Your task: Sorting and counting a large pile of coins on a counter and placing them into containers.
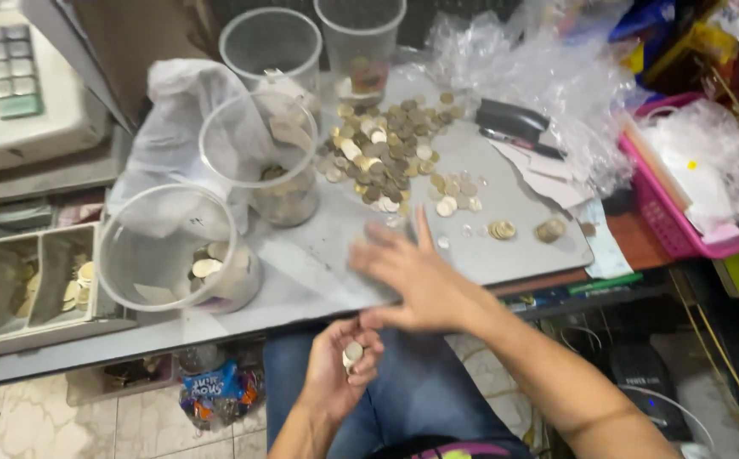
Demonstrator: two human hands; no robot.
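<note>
Seen from the head camera, looking down: a person in blue jeans sits at a grey metal counter (318,272) spread with coins. The left hand (341,367) is held below the counter edge, over the lap, palm up, its fingers curled around a small stack of silver coins (353,353). The right hand (412,276) lies flat and spread at the counter's near edge, fingers splayed wide toward the left, holding nothing that can be seen (motion blur softens the fingertips). Just beyond the right hand, toward the back of the counter, sits a large loose pile of coins (382,149), silver and bronze mixed, with a few short stacked piles (502,229) to the right of it. To the left of the pile stand clear plastic cups: the nearest cup (178,251) holds a shallow layer of coins, a second cup (260,157) behind it also holds coins, and two more cups (271,42) stand at the back. A black stapler (512,119) lies to the right of the pile, beside crumpled clear plastic bags (548,76). A pink basket (667,225) sits at the far right. At the left are a cash register (21,85) and an open coin drawer (29,285) with divided compartments.
</note>
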